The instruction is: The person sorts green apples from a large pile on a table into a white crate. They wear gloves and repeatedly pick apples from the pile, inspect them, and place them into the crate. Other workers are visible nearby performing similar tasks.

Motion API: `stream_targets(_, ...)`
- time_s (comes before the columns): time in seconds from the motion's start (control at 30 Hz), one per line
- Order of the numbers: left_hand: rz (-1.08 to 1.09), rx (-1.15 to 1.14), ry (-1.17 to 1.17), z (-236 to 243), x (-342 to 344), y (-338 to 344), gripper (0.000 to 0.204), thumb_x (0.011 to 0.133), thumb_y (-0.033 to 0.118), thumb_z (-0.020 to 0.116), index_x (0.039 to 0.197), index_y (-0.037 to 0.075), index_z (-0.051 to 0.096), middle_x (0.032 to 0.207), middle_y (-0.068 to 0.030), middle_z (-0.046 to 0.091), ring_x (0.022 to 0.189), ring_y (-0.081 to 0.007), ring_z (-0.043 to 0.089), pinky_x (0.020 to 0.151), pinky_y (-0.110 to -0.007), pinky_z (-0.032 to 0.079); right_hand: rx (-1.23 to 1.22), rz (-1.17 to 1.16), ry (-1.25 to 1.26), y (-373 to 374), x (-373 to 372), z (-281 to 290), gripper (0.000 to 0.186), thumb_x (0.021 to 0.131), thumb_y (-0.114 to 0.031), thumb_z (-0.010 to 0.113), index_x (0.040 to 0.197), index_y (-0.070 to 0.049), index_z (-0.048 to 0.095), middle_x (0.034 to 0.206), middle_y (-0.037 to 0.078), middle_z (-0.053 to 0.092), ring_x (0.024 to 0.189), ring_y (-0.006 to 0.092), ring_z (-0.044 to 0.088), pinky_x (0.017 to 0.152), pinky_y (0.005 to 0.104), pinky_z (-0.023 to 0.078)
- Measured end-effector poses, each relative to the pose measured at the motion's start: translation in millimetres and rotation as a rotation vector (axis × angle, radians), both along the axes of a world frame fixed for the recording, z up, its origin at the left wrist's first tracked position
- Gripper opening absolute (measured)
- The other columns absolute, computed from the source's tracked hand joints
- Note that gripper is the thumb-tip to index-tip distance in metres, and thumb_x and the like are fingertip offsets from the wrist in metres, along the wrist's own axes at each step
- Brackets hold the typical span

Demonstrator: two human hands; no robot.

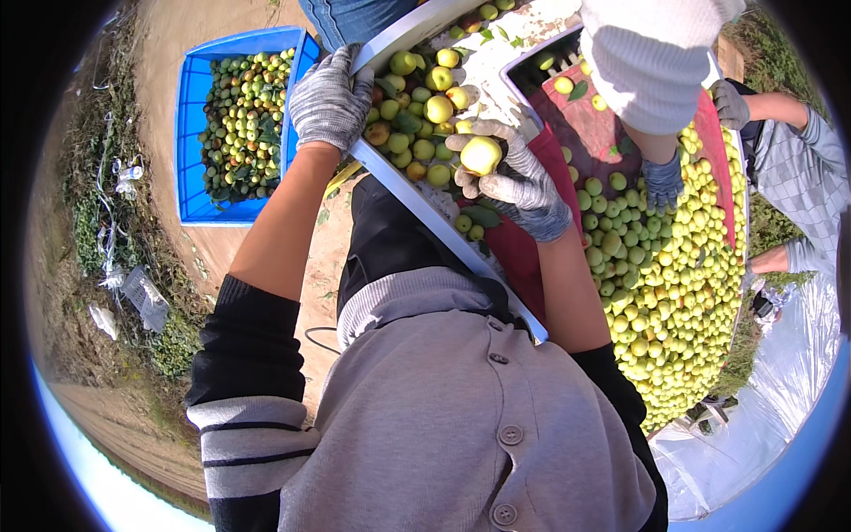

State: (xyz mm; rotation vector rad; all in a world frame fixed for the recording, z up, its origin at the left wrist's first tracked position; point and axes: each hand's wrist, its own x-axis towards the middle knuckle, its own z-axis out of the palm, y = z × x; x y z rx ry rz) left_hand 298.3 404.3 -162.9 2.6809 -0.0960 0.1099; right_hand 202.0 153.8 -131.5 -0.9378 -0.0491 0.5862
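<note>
My right hand (523, 182), in a grey knit glove with pale fingers, holds a small round yellow-green fruit (480, 154) between thumb and fingers. It is raised over a metal-edged sorting tray (424, 206), where more such fruit (409, 133) lies, some blotched reddish brown, with a few leaves among it. My left hand (332, 99), gloved in mottled grey, is closed on the tray's left rim; its fingertips are partly hidden. Red cloth (523, 266) drapes beside my right wrist.
A blue crate (184, 142) of fruit stands on the ground at left. At right is a large heap of fruit (669, 319). A co-worker's gloved hand (663, 182) reaches into it from a white sleeve (651, 66). Another person in a plaid top (798, 168) stands at its far right.
</note>
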Motion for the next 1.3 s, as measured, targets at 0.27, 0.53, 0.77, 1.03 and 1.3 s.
stream_targets(0.27, 0.013, 0.007, 0.036, 1, 0, 1, 0.036, 0.086, 0.030, 0.060, 0.117, 0.011, 0.060, 0.106, -0.0121, 0.065, 0.100, -0.0318, 0.061, 0.087, -0.041, 0.048, -1.106, -0.136, -0.807, 13, -3, 32, 0.047, 0.066, -0.020, 0.082, 0.111, -0.016, 0.067, 0.110, 0.009, 0.057, 0.104, 0.0288, 0.057, 0.094, 0.0396, 0.048)
stream_targets(0.53, 0.007, -0.002, 0.020, -1, 2, 2, 0.038, 0.087, 0.031, 0.061, 0.122, 0.016, 0.060, 0.110, -0.0126, 0.066, 0.100, -0.0328, 0.062, 0.088, -0.042, 0.049, -0.974, -0.119, -0.489, 15, -5, 18, 0.039, 0.076, -0.018, 0.076, 0.110, -0.008, 0.061, 0.103, 0.012, 0.060, 0.099, 0.0271, 0.059, 0.091, 0.0365, 0.048)
stream_targets(0.77, 0.041, -0.080, 0.056, -4, 1, 3, 0.036, 0.086, 0.027, 0.061, 0.119, 0.014, 0.060, 0.107, -0.0115, 0.065, 0.100, -0.0307, 0.061, 0.089, -0.041, 0.047, -0.568, -0.218, -0.389, 98, 35, 45, 0.035, 0.090, -0.025, 0.061, 0.117, -0.004, 0.055, 0.105, 0.010, 0.062, 0.094, 0.0167, 0.060, 0.084, 0.0294, 0.049)
stream_targets(1.03, 0.017, -0.021, 0.010, -3, 3, 2, 0.036, 0.085, 0.029, 0.061, 0.117, 0.012, 0.061, 0.104, -0.0128, 0.066, 0.098, -0.0325, 0.061, 0.086, -0.041, 0.049, -1.590, -0.049, -0.644, 74, 111, 15, 0.025, 0.092, -0.012, 0.049, 0.114, -0.007, 0.061, 0.104, 0.017, 0.065, 0.098, 0.0335, 0.062, 0.089, 0.0413, 0.050)
stream_targets(1.3, 0.032, 0.000, 0.076, 3, 2, 1, 0.037, 0.088, 0.030, 0.059, 0.121, 0.014, 0.060, 0.111, -0.0131, 0.066, 0.101, -0.0337, 0.061, 0.091, -0.041, 0.048, -1.891, 0.388, -0.518, 64, 101, -61, 0.053, 0.088, -0.016, 0.053, 0.140, -0.020, 0.042, 0.148, 0.021, 0.032, 0.122, 0.0373, 0.051, 0.097, 0.0460, 0.047)
